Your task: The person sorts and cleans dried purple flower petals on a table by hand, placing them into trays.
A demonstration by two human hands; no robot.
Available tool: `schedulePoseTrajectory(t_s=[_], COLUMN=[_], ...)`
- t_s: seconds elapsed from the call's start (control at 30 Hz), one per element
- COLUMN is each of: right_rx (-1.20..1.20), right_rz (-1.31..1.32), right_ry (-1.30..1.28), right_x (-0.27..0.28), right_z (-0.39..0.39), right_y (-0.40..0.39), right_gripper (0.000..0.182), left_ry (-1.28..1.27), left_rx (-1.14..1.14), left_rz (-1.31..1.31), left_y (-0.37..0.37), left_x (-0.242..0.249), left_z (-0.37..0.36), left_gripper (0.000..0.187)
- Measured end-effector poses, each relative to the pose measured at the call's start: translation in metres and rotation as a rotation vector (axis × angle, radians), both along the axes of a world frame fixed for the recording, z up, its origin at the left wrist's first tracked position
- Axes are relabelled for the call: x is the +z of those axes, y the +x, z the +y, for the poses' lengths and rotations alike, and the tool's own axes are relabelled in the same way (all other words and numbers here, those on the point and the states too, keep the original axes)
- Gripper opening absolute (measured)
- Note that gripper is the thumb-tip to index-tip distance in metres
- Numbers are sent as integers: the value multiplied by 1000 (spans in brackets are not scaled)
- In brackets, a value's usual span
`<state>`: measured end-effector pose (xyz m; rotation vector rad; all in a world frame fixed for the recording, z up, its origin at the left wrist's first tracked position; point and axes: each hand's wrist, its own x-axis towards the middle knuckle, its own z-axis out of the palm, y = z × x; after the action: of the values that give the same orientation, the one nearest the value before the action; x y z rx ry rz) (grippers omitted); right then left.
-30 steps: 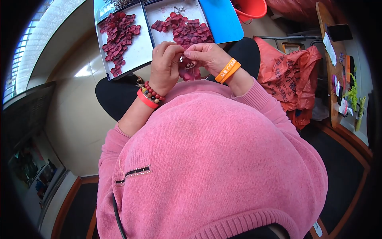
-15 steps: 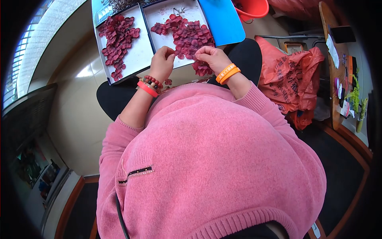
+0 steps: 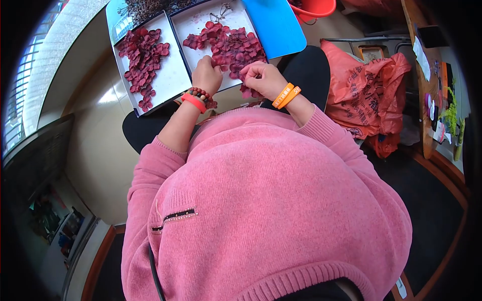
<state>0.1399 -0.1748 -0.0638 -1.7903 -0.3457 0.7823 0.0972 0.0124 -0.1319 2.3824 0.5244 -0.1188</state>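
Both forearms are reaching forward over the lap, bent at the elbows, wrists close together. The left hand [image 3: 207, 75] is lying knuckles-up at the near edge of the right tray [image 3: 201, 22], a red band and beads at its wrist. The right hand [image 3: 262, 79] is curling just beside it, wearing orange bands.

The right tray is holding a heap of dark red petals [image 3: 232, 46]; the left tray [image 3: 168, 75] is holding a second, narrower spread of petals [image 3: 141, 57]. A blue lid [image 3: 273, 25] is lying beside the right tray.

The left fingers are bunching together, tips touching the heap; whether they are pinching a petal I cannot tell. The right fingers are closing loosely around a small cluster of petals [image 3: 251, 91] at the heap's near edge.
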Motion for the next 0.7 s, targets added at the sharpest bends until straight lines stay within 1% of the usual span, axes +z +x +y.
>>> schedulePoseTrajectory(t_s=[0.07,0.1,0.2,0.23,0.33,0.47,0.6,0.63,0.7], right_rx=[6,1,62,71,54,-10,13,16,25], right_rz=[82,69,245,252,102,71,28,42,101], right_ry=[56,68,97,137,186,137,97,97,107], right_x=[3,9,21,22,19,26,26,28,31], right_z=[6,9,17,19,26,26,22,22,21], right_y=[-1,-3,1,1,-2,-5,-6,-7,-9], right_gripper=[16,17,15,11,8,10,10,9,8], left_ry=[-345,-665,-863,-917,-921,-982,-474,-207,26], left_rx=[93,209,197,192,162,98,24,-86,-253], left_rz=[-37,-22,-110,-136,-200,-209,-494,-621,-726], left_y=[-3,-5,-14,-17,-26,-38,-52,-53,-51], left_x=[1,24,53,60,70,76,85,92,98], left_z=[9,6,6,3,0,-3,-8,-5,-4], left_gripper=[17,13,9,10,11,12,22,34,36])
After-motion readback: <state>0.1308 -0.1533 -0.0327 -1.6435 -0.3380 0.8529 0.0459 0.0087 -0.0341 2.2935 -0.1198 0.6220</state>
